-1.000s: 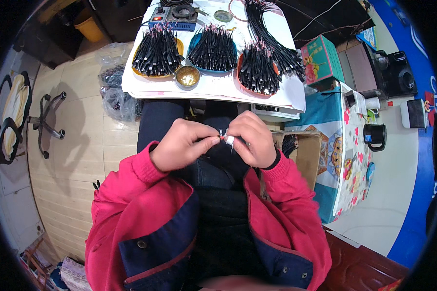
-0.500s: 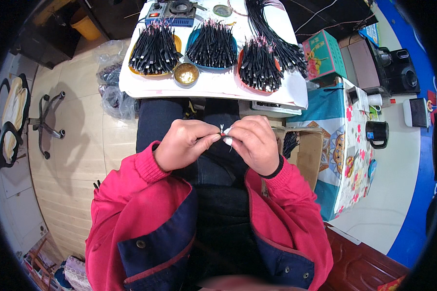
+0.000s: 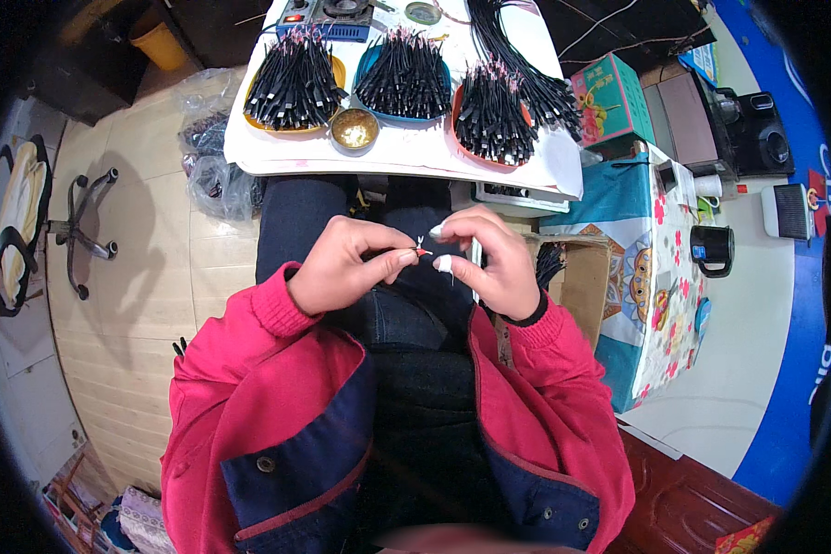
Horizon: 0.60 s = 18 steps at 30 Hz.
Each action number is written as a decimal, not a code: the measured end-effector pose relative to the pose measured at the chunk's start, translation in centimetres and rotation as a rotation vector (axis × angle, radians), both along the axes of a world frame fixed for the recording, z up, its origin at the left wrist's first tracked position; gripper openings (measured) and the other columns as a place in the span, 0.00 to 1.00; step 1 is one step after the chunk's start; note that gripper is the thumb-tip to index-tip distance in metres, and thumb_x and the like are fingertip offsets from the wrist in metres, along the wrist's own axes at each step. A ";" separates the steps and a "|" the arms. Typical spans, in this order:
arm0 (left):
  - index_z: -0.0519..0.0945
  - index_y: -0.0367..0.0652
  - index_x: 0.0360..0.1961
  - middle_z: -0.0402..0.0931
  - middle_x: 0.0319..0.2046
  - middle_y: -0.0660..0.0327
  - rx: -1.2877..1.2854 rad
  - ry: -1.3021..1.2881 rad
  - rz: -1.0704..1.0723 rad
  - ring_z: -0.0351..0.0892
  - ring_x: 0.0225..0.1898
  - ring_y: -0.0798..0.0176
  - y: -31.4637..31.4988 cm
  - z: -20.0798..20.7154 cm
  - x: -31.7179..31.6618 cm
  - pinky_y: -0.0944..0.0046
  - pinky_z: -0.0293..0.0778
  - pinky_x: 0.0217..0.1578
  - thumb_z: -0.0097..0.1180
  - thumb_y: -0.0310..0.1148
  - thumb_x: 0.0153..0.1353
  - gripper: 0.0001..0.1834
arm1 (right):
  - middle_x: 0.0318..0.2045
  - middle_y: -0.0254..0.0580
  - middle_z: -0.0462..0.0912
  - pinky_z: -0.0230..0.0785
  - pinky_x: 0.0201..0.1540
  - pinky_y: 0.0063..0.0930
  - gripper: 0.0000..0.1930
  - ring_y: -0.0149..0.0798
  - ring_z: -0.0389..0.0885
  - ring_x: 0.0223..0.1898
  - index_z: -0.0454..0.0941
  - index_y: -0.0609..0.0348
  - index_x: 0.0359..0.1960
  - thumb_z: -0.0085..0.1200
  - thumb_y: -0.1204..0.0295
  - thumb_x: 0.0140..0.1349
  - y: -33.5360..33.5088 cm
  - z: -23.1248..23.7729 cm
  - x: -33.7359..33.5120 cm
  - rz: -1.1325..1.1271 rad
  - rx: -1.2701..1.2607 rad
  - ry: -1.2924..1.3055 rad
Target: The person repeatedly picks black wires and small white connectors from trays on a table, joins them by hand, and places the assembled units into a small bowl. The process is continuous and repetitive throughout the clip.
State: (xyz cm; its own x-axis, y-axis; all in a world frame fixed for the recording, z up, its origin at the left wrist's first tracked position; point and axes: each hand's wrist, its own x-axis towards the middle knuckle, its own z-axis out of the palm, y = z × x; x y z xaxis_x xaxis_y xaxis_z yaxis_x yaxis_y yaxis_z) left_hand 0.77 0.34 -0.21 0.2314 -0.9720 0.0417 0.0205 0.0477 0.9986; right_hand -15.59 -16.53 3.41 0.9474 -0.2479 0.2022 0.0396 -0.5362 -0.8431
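Over my lap, my left hand [image 3: 349, 265] pinches a small cable end [image 3: 421, 250] between thumb and forefinger. Short red and whitish wire tips stick out of the pinch toward the right; the rest of the cable is hidden by the hand. Just right of these wires, my right hand [image 3: 497, 261] is open, thumb and forefinger spread apart with nothing seen between them. White wrapping covers its thumb and a fingertip. It does not touch the wires.
Ahead stands a white table [image 3: 277, 159] with yellow, blue and red trays of black cables, a small round tin [image 3: 355, 130] and a blue device [image 3: 342, 30]. An open carton [image 3: 582, 277] sits at my right, beside a cloth-covered table [image 3: 679, 314]. Plastic bags [image 3: 222, 189] lie left.
My right thumb and forefinger have let go of the wire tips and drawn apart, a little to the right. The left hand still pinches the cable end, nearly in the same place.
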 end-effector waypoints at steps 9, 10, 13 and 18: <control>0.82 0.31 0.37 0.79 0.24 0.61 -0.203 -0.285 0.098 0.75 0.23 0.73 -0.4 -0.1 -0.4 0.70 0.69 0.24 0.58 0.25 0.63 0.06 | 0.34 0.42 0.78 0.69 0.41 0.34 0.12 0.45 0.77 0.38 0.76 0.61 0.37 0.62 0.80 0.50 0.7 -0.7 1.3 0.030 -0.224 -0.157; 0.82 0.31 0.37 0.79 0.24 0.60 -0.317 -0.650 0.181 0.76 0.23 0.72 -0.4 -0.1 -0.5 0.69 0.70 0.24 0.58 0.25 0.63 0.06 | 0.34 0.42 0.78 0.69 0.42 0.33 0.11 0.44 0.77 0.38 0.76 0.62 0.37 0.61 0.79 0.51 0.9 -0.9 1.2 0.010 -0.074 -0.109; 0.81 0.30 0.37 0.80 0.26 0.59 -0.171 -0.320 0.067 0.77 0.24 0.70 0.0 0.1 0.0 0.69 0.72 0.26 0.59 0.25 0.62 0.07 | 0.36 0.44 0.78 0.69 0.43 0.32 0.09 0.43 0.77 0.39 0.76 0.63 0.38 0.58 0.77 0.55 0.8 -0.8 1.0 0.044 0.088 -0.053; 0.82 0.32 0.37 0.80 0.27 0.61 -0.012 0.367 -0.159 0.76 0.26 0.73 0.0 -0.1 0.8 0.74 0.70 0.27 0.57 0.25 0.64 0.06 | 0.36 0.43 0.79 0.70 0.42 0.31 0.11 0.42 0.78 0.38 0.78 0.62 0.38 0.62 0.77 0.52 0.6 -0.2 1.2 0.080 -0.136 -0.168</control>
State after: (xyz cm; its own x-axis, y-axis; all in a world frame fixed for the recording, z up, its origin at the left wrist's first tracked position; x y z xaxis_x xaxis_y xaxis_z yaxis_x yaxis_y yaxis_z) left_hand 1.60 0.35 -0.29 0.0794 -0.9968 -0.0047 0.3842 0.0263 0.9229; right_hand -14.38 -15.91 3.24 0.9132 -0.1333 0.3850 0.2200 -0.6338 -0.7415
